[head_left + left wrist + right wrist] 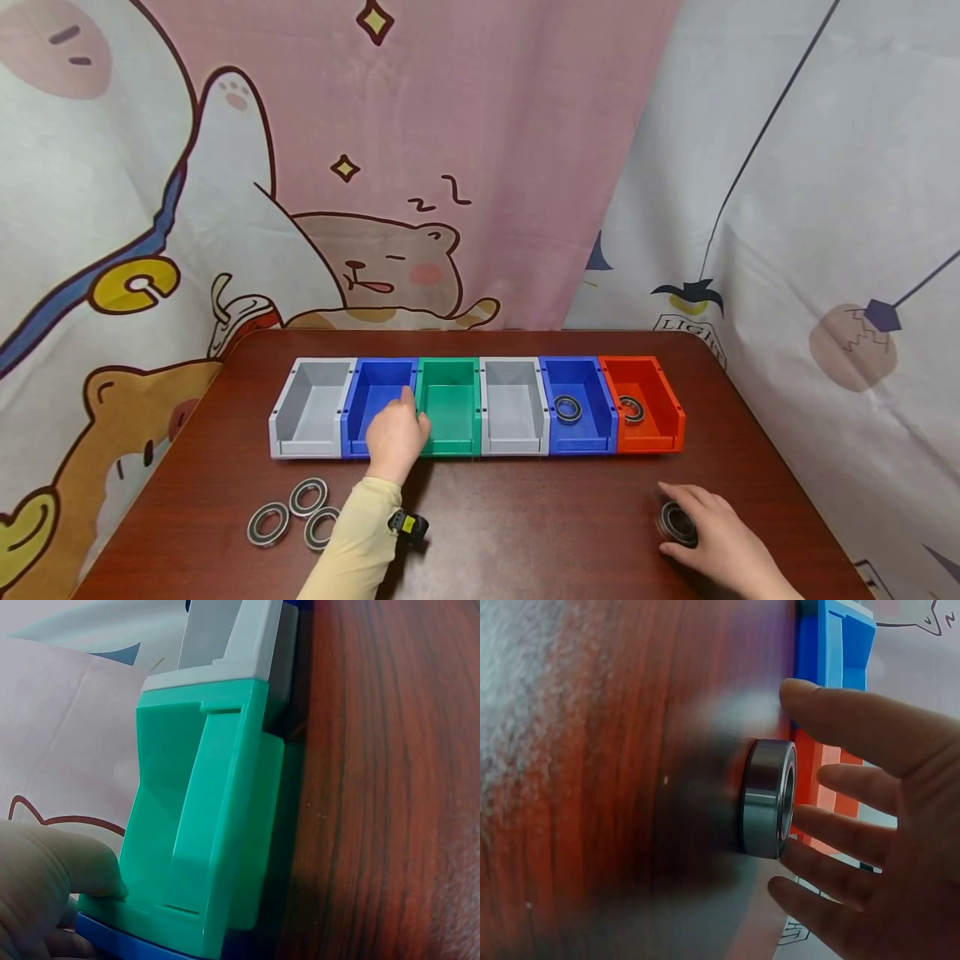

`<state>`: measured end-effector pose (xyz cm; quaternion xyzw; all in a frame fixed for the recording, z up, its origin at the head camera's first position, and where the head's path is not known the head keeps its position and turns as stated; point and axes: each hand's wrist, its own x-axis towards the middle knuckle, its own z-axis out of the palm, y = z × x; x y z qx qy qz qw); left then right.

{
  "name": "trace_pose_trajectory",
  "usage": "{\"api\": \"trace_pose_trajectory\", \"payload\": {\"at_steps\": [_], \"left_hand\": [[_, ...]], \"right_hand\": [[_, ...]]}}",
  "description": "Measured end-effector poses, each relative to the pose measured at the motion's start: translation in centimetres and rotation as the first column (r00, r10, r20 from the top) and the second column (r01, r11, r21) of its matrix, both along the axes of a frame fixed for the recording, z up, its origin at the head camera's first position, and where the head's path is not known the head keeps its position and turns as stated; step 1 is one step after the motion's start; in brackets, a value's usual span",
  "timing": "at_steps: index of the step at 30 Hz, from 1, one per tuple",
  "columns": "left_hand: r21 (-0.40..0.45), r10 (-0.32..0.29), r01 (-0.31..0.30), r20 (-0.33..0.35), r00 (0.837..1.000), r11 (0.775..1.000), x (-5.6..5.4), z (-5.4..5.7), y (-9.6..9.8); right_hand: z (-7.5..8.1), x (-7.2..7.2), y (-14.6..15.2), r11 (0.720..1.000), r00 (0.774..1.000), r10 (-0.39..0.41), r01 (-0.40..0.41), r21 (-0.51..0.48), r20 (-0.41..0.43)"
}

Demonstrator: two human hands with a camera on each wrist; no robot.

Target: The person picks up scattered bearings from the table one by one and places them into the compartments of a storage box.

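Note:
My left hand (396,435) is over the blue bin (375,385), left of the green bin (450,402). Its thumb (94,866) reaches over the rim into the green bin, while the other fingers lie on the blue side, so it pinches the wall between the two bins. Partly curled fingertips there are hidden. At the right of the table, my right hand (716,529) is spread around a metal ball bearing (677,525). In the right wrist view a gap shows between the thumb (840,712) and the bearing, which lies flat on the wood.
Several bins stand in a row: a grey bin (313,404) at the left end, another grey bin (514,404), a blue bin (581,379) holding one bearing (567,409), and a red bin (660,392) holding another. Three loose bearings (268,525) lie at the table's left.

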<state>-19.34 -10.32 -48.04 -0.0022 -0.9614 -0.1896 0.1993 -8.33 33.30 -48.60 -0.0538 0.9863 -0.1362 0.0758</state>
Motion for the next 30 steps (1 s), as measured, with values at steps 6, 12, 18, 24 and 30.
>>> {"api": "trace_pose_trajectory", "payload": {"at_steps": [6,12,18,24,30], "left_hand": [[-0.007,0.001,-0.001,0.001,1.0,1.0,-0.01,0.0,-0.02],[-0.014,0.003,-0.003,0.0,1.0,1.0,0.11,0.11,-0.02],[-0.011,0.005,-0.005,0.0,1.0,1.0,0.09,0.1,0.0],[-0.011,0.009,-0.009,-0.01,1.0,1.0,-0.01,-0.04,-0.05],[-0.003,0.005,-0.005,-0.015,1.0,1.0,-0.06,-0.08,-0.03]], "right_hand": [[-0.38,-0.15,0.18,0.999,1.0,0.003,-0.004,0.032,0.028],[-0.51,-0.22,0.19,0.998,1.0,0.018,-0.019,0.061,0.016],[-0.36,-0.69,-0.02,0.997,0.999,0.013,-0.016,0.078,0.036],[-0.15,-0.8,-0.19,0.998,1.0,0.015,-0.016,0.06,0.023],[-0.1,-0.62,-0.53,0.999,0.999,0.033,-0.033,-0.013,-0.043]]}}
